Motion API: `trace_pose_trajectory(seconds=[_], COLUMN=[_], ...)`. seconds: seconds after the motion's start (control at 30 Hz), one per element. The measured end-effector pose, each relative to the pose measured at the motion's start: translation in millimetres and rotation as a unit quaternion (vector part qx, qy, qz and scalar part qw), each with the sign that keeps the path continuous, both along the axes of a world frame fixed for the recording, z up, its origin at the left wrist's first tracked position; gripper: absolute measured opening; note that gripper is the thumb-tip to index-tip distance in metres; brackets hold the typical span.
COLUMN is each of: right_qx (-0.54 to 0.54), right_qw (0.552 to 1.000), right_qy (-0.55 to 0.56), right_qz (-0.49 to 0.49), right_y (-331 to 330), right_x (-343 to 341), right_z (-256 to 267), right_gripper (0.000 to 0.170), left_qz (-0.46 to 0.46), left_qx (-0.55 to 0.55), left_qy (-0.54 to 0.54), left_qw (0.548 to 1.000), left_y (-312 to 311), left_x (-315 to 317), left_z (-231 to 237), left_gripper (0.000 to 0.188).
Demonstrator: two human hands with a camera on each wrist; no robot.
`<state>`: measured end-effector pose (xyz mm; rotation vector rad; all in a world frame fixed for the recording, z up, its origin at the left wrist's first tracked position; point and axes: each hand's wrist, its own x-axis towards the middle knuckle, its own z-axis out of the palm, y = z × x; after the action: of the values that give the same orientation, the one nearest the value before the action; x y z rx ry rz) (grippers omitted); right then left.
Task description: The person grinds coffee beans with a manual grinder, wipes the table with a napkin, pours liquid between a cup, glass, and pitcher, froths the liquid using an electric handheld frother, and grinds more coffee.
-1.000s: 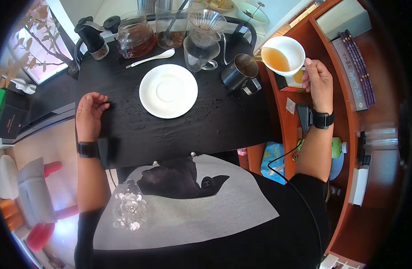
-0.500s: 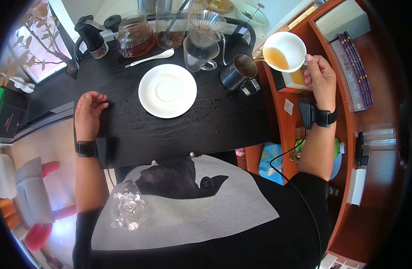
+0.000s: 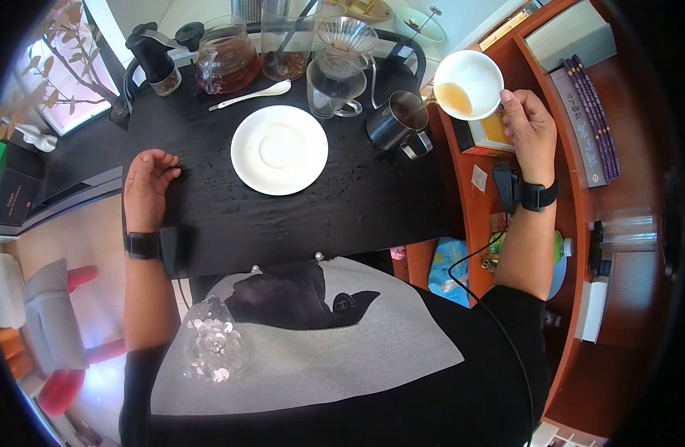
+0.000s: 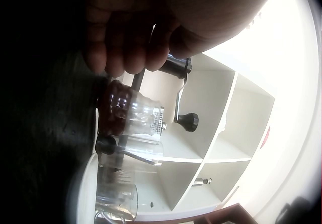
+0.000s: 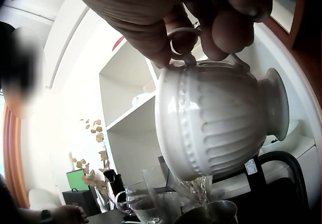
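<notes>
Head view shows us the white cup tilted at the right edge of the black table, its lip above the metal pitcher, while the right hand reaches forward and the left hand rests loosely at the table's left edge. Left wrist view gives us slightly bent fingers holding nothing, near the glass pot. Right wrist view lets us see the right hand gripping the handle, which we judge the proper place, because this glazed cup seems stiff, rather light, slippery and fragile.
</notes>
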<state>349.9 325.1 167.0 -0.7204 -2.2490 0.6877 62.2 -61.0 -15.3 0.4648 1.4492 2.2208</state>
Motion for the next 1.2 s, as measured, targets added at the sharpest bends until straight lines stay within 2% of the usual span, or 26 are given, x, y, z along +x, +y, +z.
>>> trace_pose_trajectory(seconds=[0.1,0.2,0.4,0.5,0.63,0.7,0.73,0.77,0.8,0.87,0.93,1.07,1.2], right_qx=[-0.007,0.046,0.172,0.279,0.335,0.244,0.198,0.075,-0.051,-0.148,-0.206,-0.306,-0.392], right_qw=[1.000,0.998,0.983,0.955,0.936,0.967,0.977,0.995,0.995,0.978,0.963,0.924,0.897], right_qy=[-0.005,-0.029,-0.037,-0.039,-0.066,-0.015,0.047,0.066,0.083,0.138,0.169,0.226,0.165], right_qz=[0.006,-0.011,0.048,0.097,0.091,0.066,0.056,0.025,-0.004,-0.045,-0.034,0.033,0.118], right_y=[-5.2,-11.2,-18.6,-22.4,-23.7,-19.2,-7.9,-3.1,-0.8,0.0,-10.1,-42.3,-81.2], right_x=[-1.5,-4.4,-10.1,-12.7,-13.3,-12.4,-12.2,-8.8,-4.7,1.2,5.7,0.3,-25.3], right_z=[-0.9,-1.9,-14.1,-19.4,-20.9,-25.9,-34.5,-32.3,-29.1,-25.5,-24.1,-41.6,-73.6], right_gripper=[0.024,0.024,0.022,0.022,0.021,0.019,0.015,0.016,0.018,0.021,0.024,0.025,0.025], left_qz=[0.003,0.003,0.006,0.009,0.013,0.020,0.028,0.037,0.026,0.021,-0.004,0.002,0.006], left_qx=[-0.008,-0.011,-0.009,-0.009,-0.009,-0.014,-0.020,-0.025,-0.014,-0.006,0.003,-0.002,0.006], left_qy=[0.003,0.005,0.001,-0.001,-0.007,-0.008,-0.009,-0.005,-0.006,0.000,-0.006,-0.009,-0.013], left_qw=[1.000,1.000,1.000,1.000,1.000,1.000,0.999,0.999,1.000,1.000,1.000,1.000,1.000], left_y=[-0.1,0.1,1.4,1.3,1.2,2.7,1.9,0.8,0.9,-0.2,-1.0,1.0,2.1], left_x=[-0.2,0.3,2.4,2.8,1.9,2.1,2.3,2.1,1.9,0.5,-0.9,0.7,0.4], left_z=[-0.2,0.3,2.6,2.4,1.6,1.6,1.8,1.4,0.2,-1.8,-3.8,-1.6,-1.9], left_gripper=[0.024,0.024,0.023,0.023,0.022,0.022,0.022,0.022,0.022,0.022,0.022,0.022,0.021])
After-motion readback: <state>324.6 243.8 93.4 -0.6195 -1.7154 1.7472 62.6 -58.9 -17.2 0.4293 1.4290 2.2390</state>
